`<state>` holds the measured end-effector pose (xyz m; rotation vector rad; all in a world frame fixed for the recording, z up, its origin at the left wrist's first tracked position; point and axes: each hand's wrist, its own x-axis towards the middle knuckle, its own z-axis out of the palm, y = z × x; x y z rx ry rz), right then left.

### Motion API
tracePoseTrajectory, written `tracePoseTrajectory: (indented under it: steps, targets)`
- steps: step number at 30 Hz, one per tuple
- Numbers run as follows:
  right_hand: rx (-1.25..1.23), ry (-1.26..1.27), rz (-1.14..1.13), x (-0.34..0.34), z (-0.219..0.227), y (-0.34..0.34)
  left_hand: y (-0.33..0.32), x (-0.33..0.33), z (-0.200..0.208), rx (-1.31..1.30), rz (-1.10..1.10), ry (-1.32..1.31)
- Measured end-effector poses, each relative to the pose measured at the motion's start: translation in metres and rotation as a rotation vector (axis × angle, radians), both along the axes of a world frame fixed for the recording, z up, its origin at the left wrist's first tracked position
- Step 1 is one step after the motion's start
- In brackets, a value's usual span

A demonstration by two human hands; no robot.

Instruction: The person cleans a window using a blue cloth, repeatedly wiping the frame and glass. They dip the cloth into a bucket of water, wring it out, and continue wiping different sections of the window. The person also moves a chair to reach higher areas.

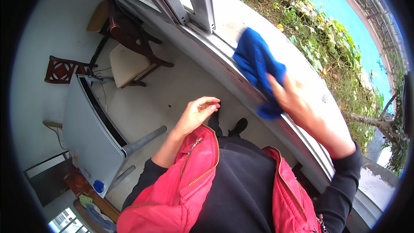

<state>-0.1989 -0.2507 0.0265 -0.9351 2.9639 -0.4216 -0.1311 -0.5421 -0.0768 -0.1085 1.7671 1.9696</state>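
My right hand [295, 99] grips a blue cloth [257, 58], slightly blurred, at the open window. The cloth lies across the metal window track [224, 46] and the pale sill outside it, with one end hanging to the inner side. Part of the cloth is hidden under my fingers. Away from the window, in front of my body, my left hand [194, 115] is raised with loosely curved fingers and a small gap to the thumb. Nothing shows in it.
Sliding window frames [196, 0] stand at the top. To the left are a wooden chair [129, 62] with a pale seat and a grey-topped table [92, 129] with metal legs. Plants [336, 47] grow beyond the sill, before a blue wall.
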Motion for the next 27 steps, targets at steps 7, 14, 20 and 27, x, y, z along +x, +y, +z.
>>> tracePoseTrajectory:
  steps: [7,14,20,27]
  targets:
    - [0.164,-0.005,0.010,0.052,0.069,0.068,0.011,0.002,0.004,0.025,-0.002,0.020]
    - [0.365,0.086,0.130,0.040,0.055,0.024,0.005,0.009,-0.001,0.015,-0.032,0.026]
    - [0.303,0.523,0.189,-0.015,-0.012,-0.032,-0.012,0.014,-0.007,0.046,0.043,0.041]
    - [0.327,0.578,0.203,-0.057,-0.016,-0.096,-0.017,0.005,-0.008,0.038,0.039,0.110]
